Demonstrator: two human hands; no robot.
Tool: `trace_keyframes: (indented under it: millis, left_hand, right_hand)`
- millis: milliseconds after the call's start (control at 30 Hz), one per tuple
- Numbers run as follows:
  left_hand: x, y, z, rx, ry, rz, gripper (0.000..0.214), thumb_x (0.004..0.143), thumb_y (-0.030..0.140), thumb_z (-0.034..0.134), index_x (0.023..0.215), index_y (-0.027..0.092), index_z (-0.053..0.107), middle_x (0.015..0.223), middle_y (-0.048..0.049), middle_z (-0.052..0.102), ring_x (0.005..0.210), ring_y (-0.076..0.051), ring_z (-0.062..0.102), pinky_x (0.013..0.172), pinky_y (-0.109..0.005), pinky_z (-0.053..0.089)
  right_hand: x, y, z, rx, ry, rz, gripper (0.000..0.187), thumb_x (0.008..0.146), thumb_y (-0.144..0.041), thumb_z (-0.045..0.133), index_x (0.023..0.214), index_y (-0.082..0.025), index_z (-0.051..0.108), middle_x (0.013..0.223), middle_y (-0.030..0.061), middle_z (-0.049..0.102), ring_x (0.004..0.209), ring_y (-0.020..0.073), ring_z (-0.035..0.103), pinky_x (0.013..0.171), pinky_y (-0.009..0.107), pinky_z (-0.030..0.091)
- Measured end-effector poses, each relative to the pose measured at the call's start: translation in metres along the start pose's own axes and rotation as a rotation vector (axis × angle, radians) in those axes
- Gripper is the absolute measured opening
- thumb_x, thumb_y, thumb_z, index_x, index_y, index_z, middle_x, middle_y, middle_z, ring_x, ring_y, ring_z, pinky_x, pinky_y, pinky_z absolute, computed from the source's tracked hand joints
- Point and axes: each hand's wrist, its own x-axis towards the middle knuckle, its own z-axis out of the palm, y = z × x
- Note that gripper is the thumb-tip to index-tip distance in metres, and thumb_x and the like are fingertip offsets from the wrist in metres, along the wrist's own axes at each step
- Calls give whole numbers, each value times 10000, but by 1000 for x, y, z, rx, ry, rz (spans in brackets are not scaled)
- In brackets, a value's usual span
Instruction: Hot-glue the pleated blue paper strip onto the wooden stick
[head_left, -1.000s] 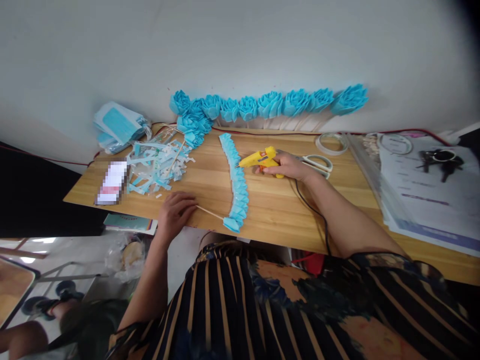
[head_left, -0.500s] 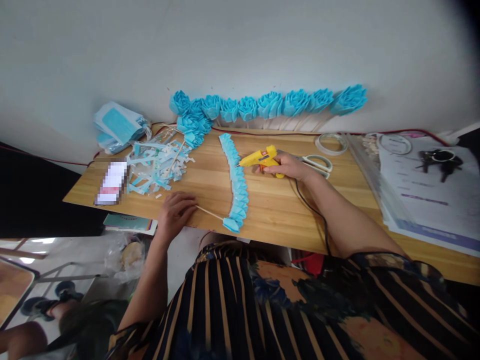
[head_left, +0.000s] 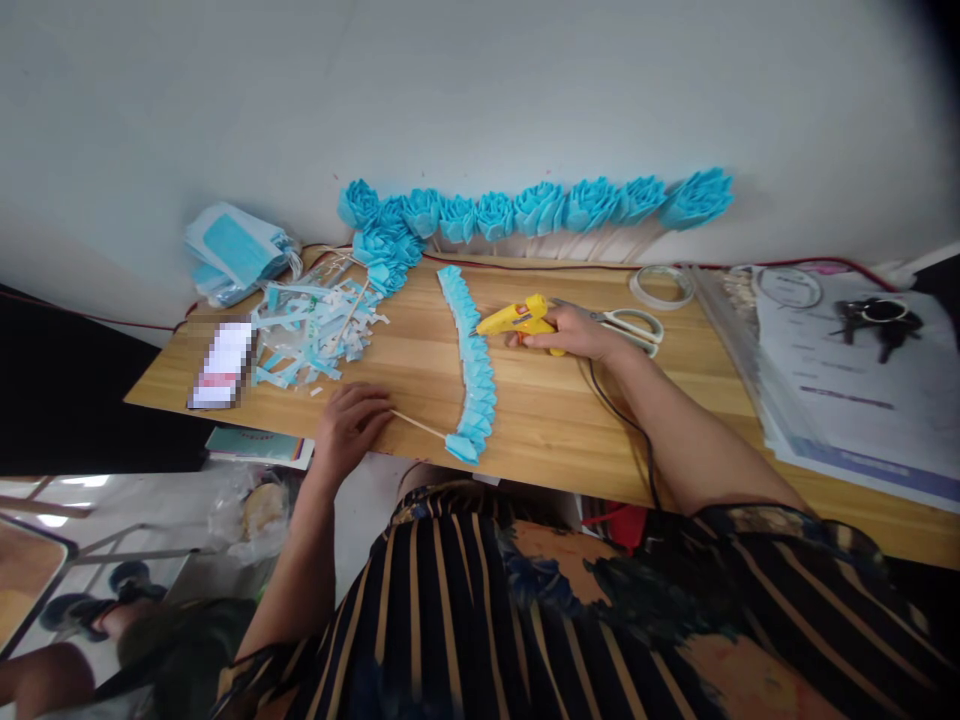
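Observation:
My right hand (head_left: 581, 333) grips a yellow glue gun (head_left: 517, 319), its nozzle pointing left at a long strip of folded blue petals (head_left: 471, 362) that runs across the wooden table (head_left: 547, 410). My left hand (head_left: 349, 420) rests near the front edge with its fingers closed on a thin wooden stick (head_left: 420, 426). The stick's far end meets the near end of the blue strip. The gun's black cord trails back along my right arm.
A row of blue paper flowers (head_left: 536, 208) leans on the wall. Blue and white scraps (head_left: 311, 325) lie at left, with a pack of blue sheets (head_left: 236, 252) behind. Scissors (head_left: 630, 325), a tape roll (head_left: 662, 285) and papers (head_left: 847, 385) sit at right.
The glue gun and my right hand have edged slightly away from me. My left hand and the stick have stayed put.

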Motion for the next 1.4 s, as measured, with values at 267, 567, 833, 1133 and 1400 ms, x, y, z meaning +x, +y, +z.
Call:
trace_keyframes:
  millis: [267,567,833,1133,1400]
  left_hand:
    - [0,0,1,1,8,4,69,973,244,695,973,209,755,1068,-76,757,1016,-239,675,926,-425,521]
    - [0,2,-1,7,-9,9,77,979,218,683,987,198,757,1080,-79,754,1031,-241,670,919,-421,512]
    - [2,3,-1,7,1,17,68,975,206,688,981,192,754,1070,-84,752,1026,-246,670,924,-428,508]
    - [1,4,-1,10,-1,7,76,977,211,683,980,199,757,1070,-80,757,1029,-245,673,927,-428,513]
    - [1,4,-1,7,5,-6,88,982,225,678,976,201,762,1069,-78,757,1019,-240,674,928,-434,515]
  right_hand:
    - [-2,1,-1,193,43,75,410,759,-536,756,969,-189,818,950,60,790,636,162,597,602,293,444]
    - [-3,-16,3,236,-62,109,320,695,-477,821,853,-201,782,1008,76,799,704,173,640,594,286,491]
    - [-2,-13,3,224,-92,78,315,746,-438,812,930,-183,800,1025,84,802,707,157,642,590,276,486]
    - [-2,-10,1,233,-79,88,325,726,-462,819,882,-179,784,996,78,797,686,156,631,585,279,477]
    - [-3,-6,-3,213,-80,102,328,729,-467,826,871,-176,774,988,77,796,678,150,629,589,274,488]
